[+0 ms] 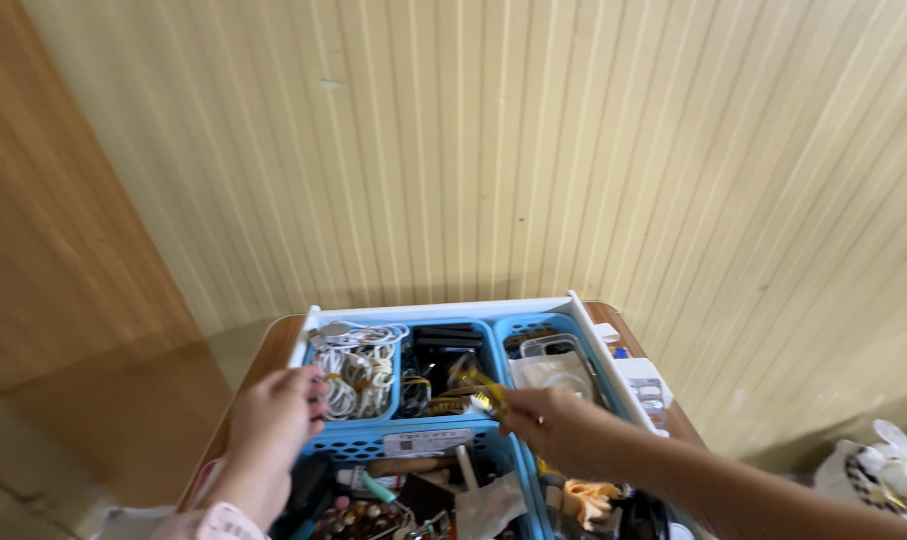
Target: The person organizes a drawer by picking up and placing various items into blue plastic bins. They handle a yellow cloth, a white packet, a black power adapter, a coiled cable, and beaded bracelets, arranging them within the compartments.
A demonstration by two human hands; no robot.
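Closest in, at 6 o'clock, mixed clutter [414, 500] is filling the front blue bin. Left hand [272, 425] is hovering at 9 o'clock beside the white cables [359, 365], fingers loosely curled, gripping nothing. Right hand [559, 425] is pinching a gold wrapper [479, 388] over the middle bin [444, 372], 12 o'clock.

In the white open drawer [429, 311], the coiled white cables [359, 368] fill the rear-left blue plastic basket [396, 440]; the clear plastic bag [554, 372] lies rear-right.

Blue perforated baskets [444, 441] hold white cables [359, 368] and black items [444, 345]; the held wrapper [479, 387] is yellow.
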